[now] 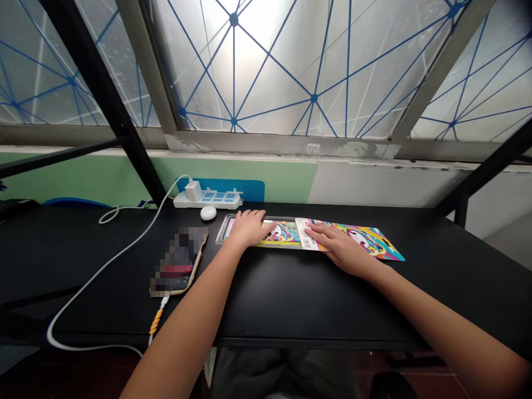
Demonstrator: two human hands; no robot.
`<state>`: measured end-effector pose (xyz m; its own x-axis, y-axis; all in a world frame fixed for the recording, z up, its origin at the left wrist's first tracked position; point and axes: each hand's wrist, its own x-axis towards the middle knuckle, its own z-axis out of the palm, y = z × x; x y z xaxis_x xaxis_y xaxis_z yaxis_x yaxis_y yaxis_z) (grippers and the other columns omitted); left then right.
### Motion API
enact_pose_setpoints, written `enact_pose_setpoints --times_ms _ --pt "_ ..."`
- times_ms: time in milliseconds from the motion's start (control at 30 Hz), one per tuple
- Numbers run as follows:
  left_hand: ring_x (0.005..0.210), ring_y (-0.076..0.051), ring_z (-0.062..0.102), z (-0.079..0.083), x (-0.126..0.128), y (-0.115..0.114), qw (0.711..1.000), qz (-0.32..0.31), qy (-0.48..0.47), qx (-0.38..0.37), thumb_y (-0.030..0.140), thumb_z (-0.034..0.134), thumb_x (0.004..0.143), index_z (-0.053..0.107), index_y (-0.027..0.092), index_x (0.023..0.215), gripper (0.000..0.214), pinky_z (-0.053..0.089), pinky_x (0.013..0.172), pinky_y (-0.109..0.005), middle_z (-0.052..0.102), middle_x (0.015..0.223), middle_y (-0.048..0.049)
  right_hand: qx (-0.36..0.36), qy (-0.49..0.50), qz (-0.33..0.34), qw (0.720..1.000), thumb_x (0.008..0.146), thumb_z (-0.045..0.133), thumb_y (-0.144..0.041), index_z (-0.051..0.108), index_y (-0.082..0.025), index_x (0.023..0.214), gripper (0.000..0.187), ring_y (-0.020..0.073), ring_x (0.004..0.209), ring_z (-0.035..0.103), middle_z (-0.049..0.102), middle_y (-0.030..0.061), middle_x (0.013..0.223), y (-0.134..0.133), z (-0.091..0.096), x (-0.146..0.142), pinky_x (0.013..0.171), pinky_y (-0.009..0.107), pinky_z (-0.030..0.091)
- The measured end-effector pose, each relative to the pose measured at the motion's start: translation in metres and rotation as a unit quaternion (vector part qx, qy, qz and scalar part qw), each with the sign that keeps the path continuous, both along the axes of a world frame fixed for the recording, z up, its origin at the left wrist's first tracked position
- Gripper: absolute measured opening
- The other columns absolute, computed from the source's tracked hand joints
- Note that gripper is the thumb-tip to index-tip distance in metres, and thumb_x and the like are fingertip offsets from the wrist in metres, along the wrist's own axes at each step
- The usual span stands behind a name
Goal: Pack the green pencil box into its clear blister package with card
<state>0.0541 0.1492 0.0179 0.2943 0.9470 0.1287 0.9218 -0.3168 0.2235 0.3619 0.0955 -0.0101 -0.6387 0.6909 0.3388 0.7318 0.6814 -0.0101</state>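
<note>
My left hand (248,228) lies over a long clear plastic case (222,230) on the black desk. Its fingers are stretched towards the far edge, and its thumb points right across a colourful cartoon print (283,233) in the case. At the right end of the case, my right hand (343,249) has its fingers on top of a bright printed card (378,244) with a white barcode panel. The thumb seems tucked at the card's near edge, partly hidden. The card reaches out to the right and overlaps the case.
Left of the case lies a phone (180,263) with a charging cable (156,321) plugged in. A white power strip (208,199) with a plugged-in adapter (193,190) and a small white rounded case (208,213) sit near the wall. Black metal posts (477,172) flank the desk (299,305).
</note>
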Motion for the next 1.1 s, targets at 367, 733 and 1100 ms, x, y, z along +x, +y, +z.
enact_pose_setpoints --times_ms 367,733,1100 --pt "0.142 -0.037 0.036 -0.003 -0.014 0.019 0.995 0.085 -0.036 0.039 0.061 0.042 0.094 0.054 0.022 0.137 0.059 0.025 0.113 -0.060 0.039 0.155 -0.0178 0.158 0.051 0.005 0.986 0.089 0.043 -0.004 0.039 -0.022 0.153 0.066 0.0269 0.135 0.051 0.054 0.0097 0.147 -0.042 0.017 -0.023 0.113 0.047 0.042" --pt "0.125 -0.032 0.046 -0.008 0.026 0.016 0.990 0.062 -0.064 0.108 0.052 0.046 0.096 0.062 0.024 0.111 0.036 0.030 0.109 -0.057 0.055 0.134 -0.0128 -0.069 0.078 0.168 0.980 0.098 0.054 -0.036 0.062 -0.018 0.131 0.038 0.0305 0.125 0.059 0.066 0.0144 0.132 -0.023 0.003 -0.158 0.106 0.050 0.046" --pt "0.108 -0.027 0.053 -0.006 0.016 0.004 0.988 0.009 -0.038 0.147 0.039 0.049 0.097 0.068 0.024 0.106 0.026 0.041 0.094 -0.042 0.062 0.112 -0.0086 0.061 0.122 0.014 0.991 0.099 0.048 -0.030 0.071 -0.019 0.097 0.026 0.0277 0.097 0.063 0.072 0.0119 0.103 0.023 0.027 -0.103 0.085 0.043 0.049"
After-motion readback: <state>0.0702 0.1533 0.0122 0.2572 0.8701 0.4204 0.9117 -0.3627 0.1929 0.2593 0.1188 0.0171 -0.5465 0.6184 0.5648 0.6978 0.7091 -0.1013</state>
